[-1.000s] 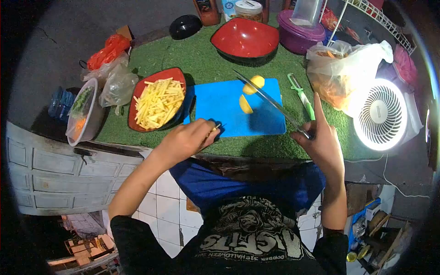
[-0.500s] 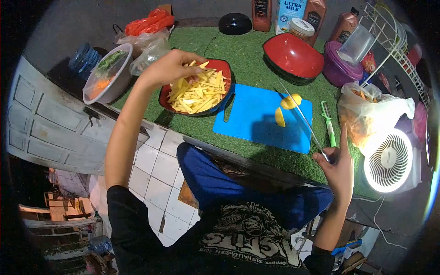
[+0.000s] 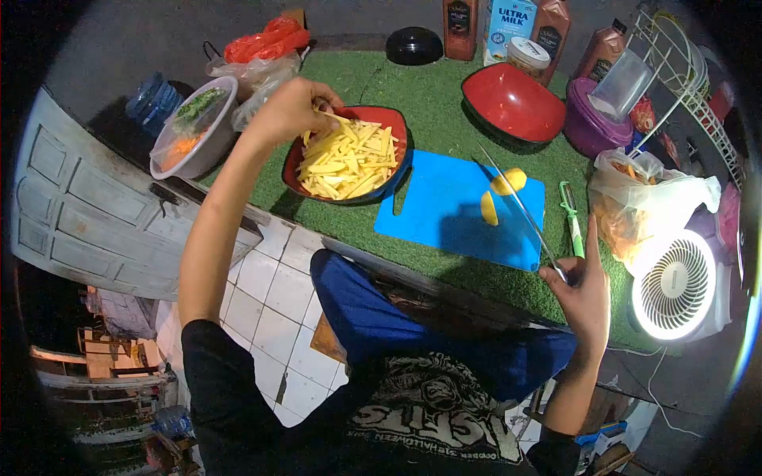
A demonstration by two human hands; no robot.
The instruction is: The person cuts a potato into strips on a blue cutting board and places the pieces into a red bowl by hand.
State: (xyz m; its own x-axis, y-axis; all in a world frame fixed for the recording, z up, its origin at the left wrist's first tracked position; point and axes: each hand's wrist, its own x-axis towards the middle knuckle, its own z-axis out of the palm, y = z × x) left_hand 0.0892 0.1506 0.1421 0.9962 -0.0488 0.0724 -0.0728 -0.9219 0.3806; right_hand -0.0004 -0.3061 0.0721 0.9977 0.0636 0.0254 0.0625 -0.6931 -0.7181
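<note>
Head view: left hand (image 3: 290, 107), fingers pinched on potato sticks (image 3: 349, 163), is hovering over the red bowl (image 3: 397, 127) upper centre; best releasing low. Right hand (image 3: 583, 289) is gripping the knife (image 3: 520, 210) at right, blade safest kept angled away.

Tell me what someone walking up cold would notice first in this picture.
Probably the red bowl heaped with pale yellow potato sticks on the green turf mat, with the left hand over its far-left rim. Next, the bright blue cutting board beside it, bearing two potato pieces. The right hand holds a long knife angled above them.
</note>
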